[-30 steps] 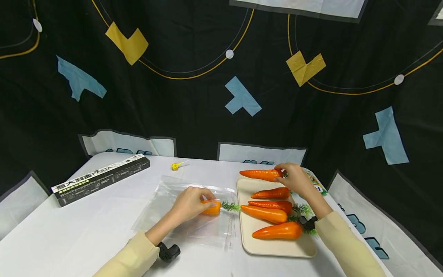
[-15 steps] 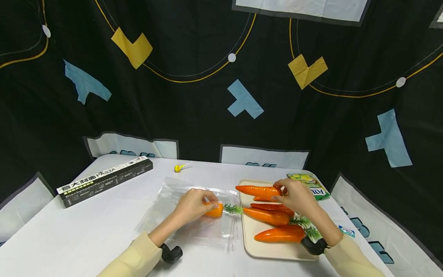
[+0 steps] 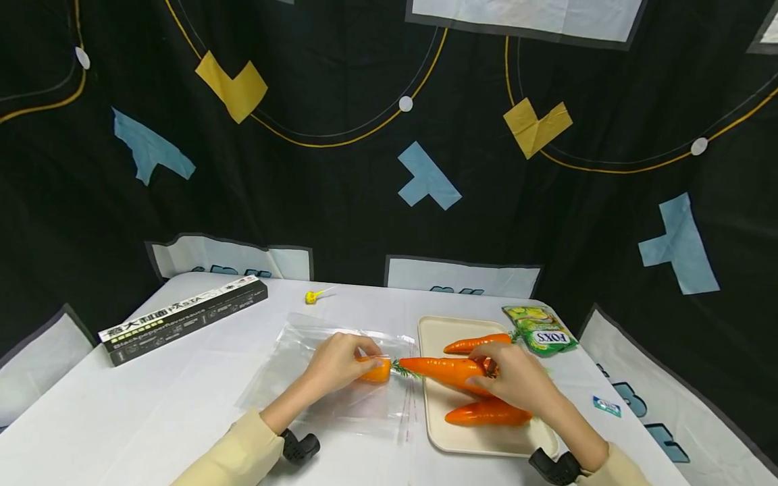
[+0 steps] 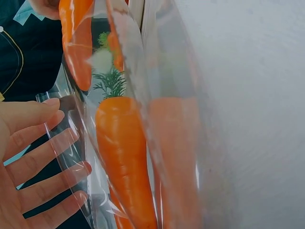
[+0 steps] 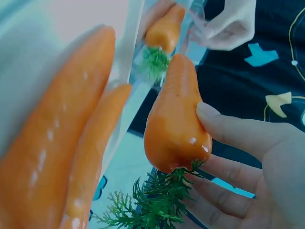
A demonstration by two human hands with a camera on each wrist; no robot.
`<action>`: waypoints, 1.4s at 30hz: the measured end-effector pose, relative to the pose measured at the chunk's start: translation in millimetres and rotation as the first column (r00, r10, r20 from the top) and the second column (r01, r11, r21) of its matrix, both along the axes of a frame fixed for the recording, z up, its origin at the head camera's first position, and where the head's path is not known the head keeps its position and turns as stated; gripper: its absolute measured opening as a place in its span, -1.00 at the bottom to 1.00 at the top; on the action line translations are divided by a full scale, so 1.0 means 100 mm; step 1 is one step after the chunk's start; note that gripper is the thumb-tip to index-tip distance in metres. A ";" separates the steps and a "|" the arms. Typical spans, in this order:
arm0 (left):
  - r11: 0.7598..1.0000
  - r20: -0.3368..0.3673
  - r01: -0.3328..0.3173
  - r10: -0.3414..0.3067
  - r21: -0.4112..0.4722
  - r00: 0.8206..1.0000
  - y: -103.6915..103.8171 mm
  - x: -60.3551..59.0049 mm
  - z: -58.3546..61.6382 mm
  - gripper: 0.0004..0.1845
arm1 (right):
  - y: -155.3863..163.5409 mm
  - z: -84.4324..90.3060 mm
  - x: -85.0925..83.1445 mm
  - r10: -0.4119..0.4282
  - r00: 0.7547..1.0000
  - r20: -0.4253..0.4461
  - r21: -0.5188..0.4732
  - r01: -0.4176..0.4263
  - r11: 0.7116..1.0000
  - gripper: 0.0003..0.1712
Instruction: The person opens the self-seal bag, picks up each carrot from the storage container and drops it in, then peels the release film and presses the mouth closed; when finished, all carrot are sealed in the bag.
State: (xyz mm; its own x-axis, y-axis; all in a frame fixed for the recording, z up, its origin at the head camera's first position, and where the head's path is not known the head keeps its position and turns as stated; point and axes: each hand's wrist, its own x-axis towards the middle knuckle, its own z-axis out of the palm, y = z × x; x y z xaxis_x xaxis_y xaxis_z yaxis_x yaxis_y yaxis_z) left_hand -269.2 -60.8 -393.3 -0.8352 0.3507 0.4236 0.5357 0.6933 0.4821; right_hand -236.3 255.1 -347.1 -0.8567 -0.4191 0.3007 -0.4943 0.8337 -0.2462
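A black pasta box (image 3: 182, 318) lies near the table's left edge, a yellow lollipop (image 3: 313, 295) toward the far edge, a green candy packet (image 3: 539, 331) near the right.

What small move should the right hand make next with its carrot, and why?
Probably slide the carrot tip-first into the bag: the right hand holds it pointing at the bag's opening, which the left hand holds.

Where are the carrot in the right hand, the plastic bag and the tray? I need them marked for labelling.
carrot in the right hand (image 3: 440, 368), head view, middle of its orange body.
plastic bag (image 3: 292, 344), head view, clear upper left part.
tray (image 3: 434, 327), head view, bare far left corner.
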 end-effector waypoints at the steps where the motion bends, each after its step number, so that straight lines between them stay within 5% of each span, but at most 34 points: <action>1: 1.000 0.001 0.003 -0.003 0.002 1.000 0.00 0.00 0.00 -0.96 | -0.01 -0.01 0.02 0.006 1.000 0.006 -0.002 -0.006 1.000 -0.65; 9: 1.000 -0.008 0.008 -0.008 0.011 1.000 0.00 -0.02 -0.01 -0.95 | -0.14 -0.09 0.07 0.083 0.996 -0.033 -0.006 -0.083 0.997 -0.63; 19: 1.000 -0.012 0.000 0.000 0.001 1.000 0.00 -0.04 0.00 -0.96 | -0.36 -0.18 0.03 0.184 0.976 0.115 -0.058 -0.178 0.982 -0.63; 28: 1.000 -0.005 -0.004 0.004 -0.006 1.000 -0.01 -0.02 -0.02 -0.96 | -0.65 -0.24 -0.06 0.244 0.957 0.155 -0.007 -0.246 0.969 -0.68; 42: 1.000 0.005 0.008 -0.008 -0.004 1.000 0.01 -0.01 -0.03 -0.96 | -0.84 -0.36 -0.13 0.244 0.957 0.155 0.039 -0.253 0.967 -0.68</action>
